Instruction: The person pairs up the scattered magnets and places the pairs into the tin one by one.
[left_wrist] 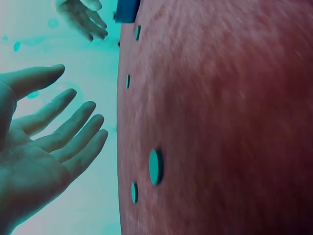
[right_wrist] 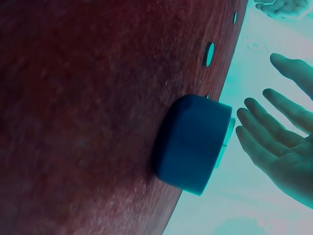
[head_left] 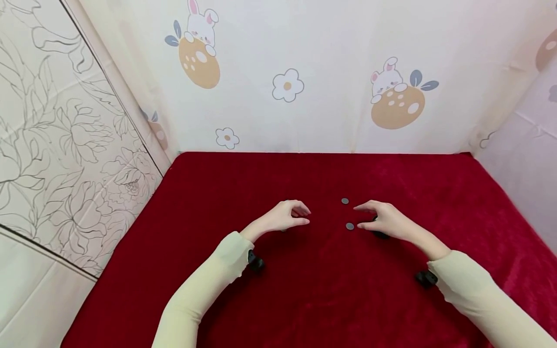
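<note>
Below the frame's centre, we see the left hand (head_left: pixel 284 216) and right hand (head_left: pixel 390 222) hover empty, probably to clear the grey discs (head_left: pixel 350 226).

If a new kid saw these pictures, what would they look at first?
Probably the big red cloth, spread out in front of a pale backdrop printed with cartoon bunnies. Next, the left hand and right hand hovering over it, with two small grey discs between the hands.

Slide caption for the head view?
Left hand and right hand above plush red cloth, two round grey discs between.
</note>
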A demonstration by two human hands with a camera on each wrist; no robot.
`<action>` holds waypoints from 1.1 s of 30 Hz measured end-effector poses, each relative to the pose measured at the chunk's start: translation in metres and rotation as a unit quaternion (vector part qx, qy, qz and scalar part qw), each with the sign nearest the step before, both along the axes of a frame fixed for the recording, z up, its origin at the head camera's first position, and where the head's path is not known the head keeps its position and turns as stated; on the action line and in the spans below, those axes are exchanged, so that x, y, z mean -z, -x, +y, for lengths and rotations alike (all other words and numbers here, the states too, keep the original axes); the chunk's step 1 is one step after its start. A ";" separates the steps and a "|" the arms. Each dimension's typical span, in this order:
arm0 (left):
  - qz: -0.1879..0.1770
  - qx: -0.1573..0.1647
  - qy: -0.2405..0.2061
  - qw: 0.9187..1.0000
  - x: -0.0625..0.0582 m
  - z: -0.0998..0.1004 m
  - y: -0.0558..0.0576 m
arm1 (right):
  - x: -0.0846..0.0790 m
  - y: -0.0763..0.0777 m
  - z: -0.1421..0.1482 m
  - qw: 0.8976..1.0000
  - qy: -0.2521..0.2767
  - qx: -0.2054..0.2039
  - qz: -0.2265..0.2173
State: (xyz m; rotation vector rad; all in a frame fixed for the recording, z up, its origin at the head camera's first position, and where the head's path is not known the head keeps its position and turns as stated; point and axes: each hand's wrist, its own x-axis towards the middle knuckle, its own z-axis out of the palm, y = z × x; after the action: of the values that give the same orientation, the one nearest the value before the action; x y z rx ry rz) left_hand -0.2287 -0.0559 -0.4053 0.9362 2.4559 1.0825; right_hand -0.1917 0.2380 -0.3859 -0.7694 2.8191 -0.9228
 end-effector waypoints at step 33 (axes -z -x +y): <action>-0.039 0.014 0.076 0.996 0.021 -0.045 0.008 | 0.021 0.027 -0.010 0.993 -0.018 -0.089 -0.071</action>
State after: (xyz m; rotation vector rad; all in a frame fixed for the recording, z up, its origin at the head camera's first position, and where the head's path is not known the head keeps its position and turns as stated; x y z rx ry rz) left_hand -0.2362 -0.1006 -0.4259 0.8619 2.4149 0.8906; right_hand -0.2185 0.2277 -0.4070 -0.8944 2.5898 -0.8589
